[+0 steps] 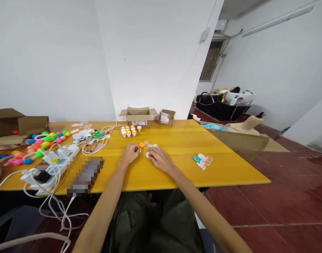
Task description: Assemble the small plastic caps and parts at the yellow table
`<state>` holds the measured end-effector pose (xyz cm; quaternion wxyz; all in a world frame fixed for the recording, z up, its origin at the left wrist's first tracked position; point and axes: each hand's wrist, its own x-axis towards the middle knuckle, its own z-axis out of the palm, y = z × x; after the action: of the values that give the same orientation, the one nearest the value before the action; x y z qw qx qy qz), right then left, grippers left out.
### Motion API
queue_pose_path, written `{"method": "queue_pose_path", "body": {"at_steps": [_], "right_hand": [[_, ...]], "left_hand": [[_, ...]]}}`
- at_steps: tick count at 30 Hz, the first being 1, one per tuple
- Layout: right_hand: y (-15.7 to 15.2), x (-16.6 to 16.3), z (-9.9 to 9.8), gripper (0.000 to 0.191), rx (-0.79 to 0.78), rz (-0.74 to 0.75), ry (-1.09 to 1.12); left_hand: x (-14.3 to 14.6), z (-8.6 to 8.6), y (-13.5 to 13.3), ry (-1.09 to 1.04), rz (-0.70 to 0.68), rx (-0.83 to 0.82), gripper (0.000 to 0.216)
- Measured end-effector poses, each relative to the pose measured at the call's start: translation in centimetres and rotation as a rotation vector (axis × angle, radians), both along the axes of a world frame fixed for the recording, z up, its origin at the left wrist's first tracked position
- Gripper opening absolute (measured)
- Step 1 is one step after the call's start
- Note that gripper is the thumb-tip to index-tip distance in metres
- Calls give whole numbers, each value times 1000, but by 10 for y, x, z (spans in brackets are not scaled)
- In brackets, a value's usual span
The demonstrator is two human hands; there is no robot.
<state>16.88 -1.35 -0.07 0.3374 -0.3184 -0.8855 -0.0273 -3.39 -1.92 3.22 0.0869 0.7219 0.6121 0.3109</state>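
Both forearms reach over the yellow table (pixel 176 175). Left hand (pixel 129 154) curls, its grip closed on a tiny piece too small to tell, just beside an orange cap (pixel 141 144). Right hand (pixel 161 159) lies flat, fingers loose, touching a small white part (pixel 148 154).

A pixelated patch (pixel 84 175) blurs whatever lies on the worktop (pixel 176 172) near its front edge. The small white parts (pixel 148 154) under the right hand (pixel 161 160) are mostly covered. What the left hand (pixel 130 153) pinches is too small to tell. The cardboard box (pixel 8 123) is cut off at the left edge.
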Motion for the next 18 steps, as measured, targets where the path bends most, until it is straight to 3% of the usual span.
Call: {"method": "queue_pose_path", "body": {"at_steps": [8, 18], "right_hand": [[-4, -1, 0, 8, -17, -39, 20], [-1, 1, 1, 13, -129, -42, 126]], "left_hand": [[5, -4, -2, 23, -221, 61, 16], [5, -6, -1, -27, -304, 29, 13]]}}
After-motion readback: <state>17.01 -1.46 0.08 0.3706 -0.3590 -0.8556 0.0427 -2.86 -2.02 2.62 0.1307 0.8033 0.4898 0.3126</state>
